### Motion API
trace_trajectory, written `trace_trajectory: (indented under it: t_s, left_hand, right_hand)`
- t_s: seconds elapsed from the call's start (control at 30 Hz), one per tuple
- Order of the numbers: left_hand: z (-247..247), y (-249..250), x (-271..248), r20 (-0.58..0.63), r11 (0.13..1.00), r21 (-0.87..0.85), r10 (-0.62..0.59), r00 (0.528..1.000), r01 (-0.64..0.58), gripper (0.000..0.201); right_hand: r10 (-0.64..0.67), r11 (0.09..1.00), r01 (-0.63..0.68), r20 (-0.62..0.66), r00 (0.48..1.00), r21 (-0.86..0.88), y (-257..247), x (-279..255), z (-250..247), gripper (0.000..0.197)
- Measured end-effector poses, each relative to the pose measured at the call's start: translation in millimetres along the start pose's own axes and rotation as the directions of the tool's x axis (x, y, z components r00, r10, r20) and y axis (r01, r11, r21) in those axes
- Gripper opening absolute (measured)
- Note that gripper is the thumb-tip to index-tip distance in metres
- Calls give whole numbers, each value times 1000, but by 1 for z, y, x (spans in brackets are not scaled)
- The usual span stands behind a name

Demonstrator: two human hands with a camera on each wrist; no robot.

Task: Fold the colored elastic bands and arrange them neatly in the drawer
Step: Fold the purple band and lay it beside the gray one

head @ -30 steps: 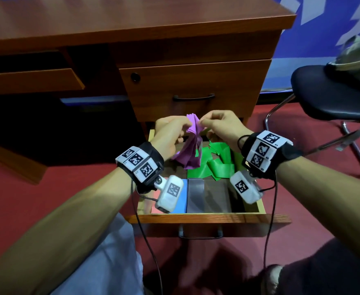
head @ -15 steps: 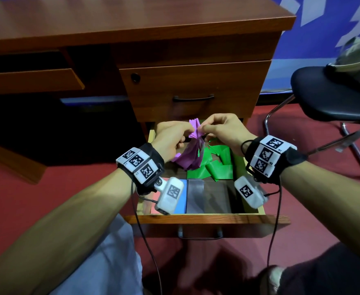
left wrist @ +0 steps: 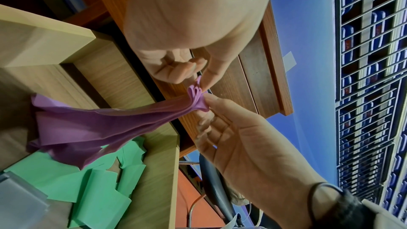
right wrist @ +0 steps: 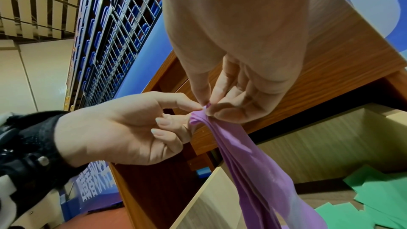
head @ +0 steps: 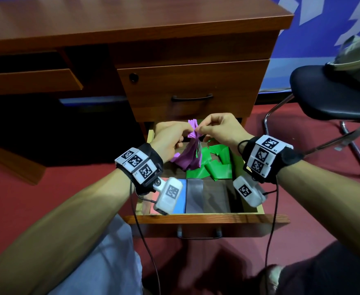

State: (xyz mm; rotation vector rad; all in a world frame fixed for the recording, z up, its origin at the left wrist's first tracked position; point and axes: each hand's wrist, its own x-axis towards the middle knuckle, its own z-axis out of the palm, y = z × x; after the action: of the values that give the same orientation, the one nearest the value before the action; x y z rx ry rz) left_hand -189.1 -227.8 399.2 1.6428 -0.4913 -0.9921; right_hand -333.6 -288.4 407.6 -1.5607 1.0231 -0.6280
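Observation:
A purple elastic band [head: 190, 156] hangs bunched into pleats over the open drawer [head: 196, 218]. My left hand [head: 185, 133] pinches its gathered top from the left, and my right hand [head: 198, 130] pinches the same spot from the right. The left wrist view shows the purple band [left wrist: 99, 124] fanning down toward the drawer, and in the right wrist view the purple band [right wrist: 253, 163] trails from both sets of fingertips. A crumpled green band [head: 215, 167] lies at the drawer's back right. Folded blue [head: 182, 196], grey [head: 194, 194] and dark [head: 215, 196] bands lie in a row at the front.
A closed drawer with a black handle [head: 191, 97] sits just above and behind my hands, under the desk top [head: 132, 22]. A black chair [head: 328, 99] stands on the red floor to the right. My knees are below the drawer front.
Both hands have sunk a little toward the drawer with the purple band, still pinching its top. The pleats are gathered tighter.

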Motion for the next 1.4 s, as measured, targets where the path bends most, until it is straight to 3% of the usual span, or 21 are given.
trace_trajectory:
  t_s: [0.4, 0.63, 0.8, 0.9, 1.07, 1.2, 1.27, 1.33, 1.4]
  left_hand:
    - [-4, -1, 1, 69, 996, -63, -57, 996, 62, 22]
    - [-8, 4, -3, 113, 991, -93, -89, 990, 99, 5]
    - [-9, 4, -4, 123, 997, -52, -56, 991, 63, 20]
    - [-9, 6, -5, 146, 996, -58, -62, 987, 71, 24]
    - [-15, 11, -7, 274, 983, -85, -135, 952, 164, 33]
    - [-19, 15, -6, 321, 976, -117, -137, 937, 183, 34]
    - [-17, 17, -5, 318, 995, -57, -55, 947, 77, 39]
    - [-13, 17, -4, 299, 979, 106, 138, 944, -177, 45]
    - [-10, 17, -7, 381, 904, 177, 301, 874, -389, 42]
  right_hand:
    - [-11, 999, 8, 89, 996, 31, 5, 5, 4, 15]
    - [-14, 1000, 12, 65, 998, 27, 7, 7, 3, 8]
    - [15, 993, -21, 55, 998, 113, 8, 9, 5, 24]
    - [-19, 999, 18, 52, 998, 26, 9, 11, 5, 35]
    - [-8, 999, 10, 45, 999, -34, 10, 16, 4, 25]
    - [-7, 1000, 6, -37, 999, -19, -1, 13, 3, 22]
    - [-4, 1000, 5, -82, 997, 9, -12, 11, 4, 26]
    - [-21, 999, 25, -92, 996, 42, -24, 8, 5, 25]
    - [-61, 998, 64, -96, 993, 26, -39, 3, 7, 25]
